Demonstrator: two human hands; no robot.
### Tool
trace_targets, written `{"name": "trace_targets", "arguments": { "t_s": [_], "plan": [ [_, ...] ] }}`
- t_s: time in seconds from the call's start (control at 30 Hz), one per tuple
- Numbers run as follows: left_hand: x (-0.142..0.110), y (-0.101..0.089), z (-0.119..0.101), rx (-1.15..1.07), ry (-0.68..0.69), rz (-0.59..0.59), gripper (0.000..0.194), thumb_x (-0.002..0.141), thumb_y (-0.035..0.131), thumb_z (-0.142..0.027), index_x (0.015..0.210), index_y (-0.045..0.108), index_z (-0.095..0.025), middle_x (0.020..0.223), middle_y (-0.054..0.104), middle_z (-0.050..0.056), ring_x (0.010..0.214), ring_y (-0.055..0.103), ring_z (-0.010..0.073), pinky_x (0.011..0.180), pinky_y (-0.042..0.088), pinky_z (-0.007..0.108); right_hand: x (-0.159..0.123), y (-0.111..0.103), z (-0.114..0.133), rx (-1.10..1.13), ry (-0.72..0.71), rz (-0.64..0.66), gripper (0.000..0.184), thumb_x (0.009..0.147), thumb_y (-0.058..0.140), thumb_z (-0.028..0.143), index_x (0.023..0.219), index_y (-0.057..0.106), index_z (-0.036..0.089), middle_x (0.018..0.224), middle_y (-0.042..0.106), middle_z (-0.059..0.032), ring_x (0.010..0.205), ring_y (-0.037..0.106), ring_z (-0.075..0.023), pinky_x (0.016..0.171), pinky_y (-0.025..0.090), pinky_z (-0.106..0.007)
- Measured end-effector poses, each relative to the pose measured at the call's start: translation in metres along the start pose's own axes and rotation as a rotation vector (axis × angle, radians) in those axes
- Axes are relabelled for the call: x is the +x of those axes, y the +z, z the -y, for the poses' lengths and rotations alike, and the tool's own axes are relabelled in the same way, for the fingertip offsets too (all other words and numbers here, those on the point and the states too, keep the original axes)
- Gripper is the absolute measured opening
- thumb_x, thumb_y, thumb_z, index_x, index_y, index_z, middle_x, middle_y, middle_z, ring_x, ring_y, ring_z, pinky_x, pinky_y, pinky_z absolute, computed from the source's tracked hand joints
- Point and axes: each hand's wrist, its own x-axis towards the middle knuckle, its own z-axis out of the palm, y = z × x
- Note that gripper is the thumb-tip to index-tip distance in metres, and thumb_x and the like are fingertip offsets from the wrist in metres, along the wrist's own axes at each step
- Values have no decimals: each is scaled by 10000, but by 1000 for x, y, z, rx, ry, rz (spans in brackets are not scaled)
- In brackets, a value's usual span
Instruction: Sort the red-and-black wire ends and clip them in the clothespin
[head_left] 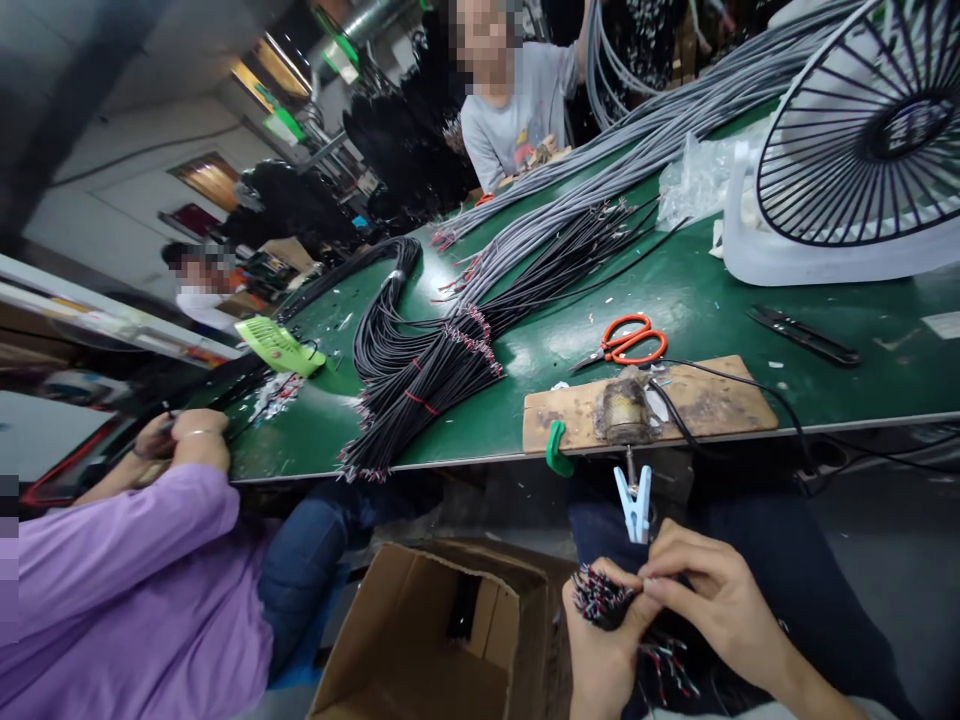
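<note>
My left hand (604, 640) is wrapped round a bundle of black cables (600, 597) whose stripped red and white wire ends stick out at the top. My right hand (697, 590) meets it at the fingertips, thumb and forefinger pinched together; what lies between them is too small to make out. Just above both hands, a light blue clothespin (634, 503) hangs on the metal shaft of a small motor (624, 408), which is fixed to a wooden board (720, 392) at the table's edge. More loose wire ends (667, 668) show below my right hand.
On the green table (525, 420) lie orange-handled scissors (630, 340), black snips (806, 335), bundled black cables (420, 375) and long grey cables (600, 170). A white fan (817, 265) stands at right. A cardboard box (420, 640) sits below, beside a co-worker in a purple sleeve (150, 530).
</note>
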Motion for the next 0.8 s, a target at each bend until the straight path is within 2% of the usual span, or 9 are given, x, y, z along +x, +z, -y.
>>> {"name": "trace_targets", "arguments": {
  "t_s": [0.13, 0.23, 0.3, 0.37, 0.43, 0.5, 0.63, 0.73, 0.8],
  "plan": [
    [1, -4, -6, 2, -66, 9, 305, 539, 921, -173, 692, 657, -165, 662, 690, -7, 619, 643, 163, 631, 524, 259, 8, -12, 14, -185, -125, 71, 155, 893, 661, 164, 793, 772, 207, 703, 719, -61, 668, 627, -213, 723, 494, -383],
    [5, -11, -13, -27, -181, 116, 334, 543, 937, -261, 715, 671, -156, 649, 712, 23, 552, 630, 158, 543, 515, 253, 14, -23, 21, -292, -170, 182, 168, 896, 664, 167, 776, 770, 219, 686, 702, -47, 672, 611, -211, 749, 459, -403],
    [8, -12, -19, -65, -239, 234, 334, 588, 923, -352, 664, 673, -144, 580, 681, 22, 476, 590, 130, 487, 480, 233, 16, -22, 19, -218, -143, 205, 157, 888, 699, 222, 747, 767, 224, 662, 684, -37, 671, 593, -206, 723, 453, -386],
    [12, -8, -24, -159, -250, 319, 340, 614, 910, -397, 638, 686, -142, 555, 655, 12, 443, 585, 119, 475, 466, 228, 16, -15, 15, -57, -112, 137, 170, 883, 715, 287, 731, 756, 222, 644, 666, -35, 677, 576, -207, 683, 458, -359],
    [16, -2, -28, -233, -189, 346, 300, 631, 904, -389, 641, 720, -152, 591, 662, 18, 476, 618, 135, 505, 486, 242, 13, -6, 10, 85, -87, 14, 206, 891, 702, 328, 720, 728, 215, 641, 634, -36, 684, 561, -207, 650, 458, -335],
    [18, 3, -31, -248, -112, 345, 241, 647, 899, -356, 639, 749, -169, 614, 661, 23, 518, 627, 147, 536, 502, 253, 10, 1, 6, 176, -38, -45, 245, 914, 664, 356, 723, 686, 204, 688, 600, -36, 701, 552, -200, 645, 457, -316],
    [20, 3, -32, -200, -20, 322, 181, 658, 897, -332, 677, 780, -195, 639, 658, 20, 544, 589, 141, 550, 481, 247, 15, 0, 4, 319, 187, 77, 297, 944, 600, 436, 787, 628, 186, 758, 547, -19, 703, 526, -168, 647, 450, -280],
    [21, -2, -37, -80, 110, 311, 161, 678, 885, -332, 666, 787, -205, 628, 688, 37, 588, 606, 167, 604, 473, 262, 32, -5, 6, 394, 321, 25, 348, 904, 636, 514, 813, 654, 179, 729, 544, -4, 676, 499, -149, 641, 442, -268],
    [22, -3, -42, -43, 172, 287, 158, 679, 882, -337, 652, 787, -214, 620, 701, 41, 597, 622, 182, 614, 475, 269, 46, -4, 10, 462, 368, 33, 451, 864, 627, 616, 861, 703, 171, 770, 603, -37, 693, 525, -163, 658, 464, -290]
  ]
}}
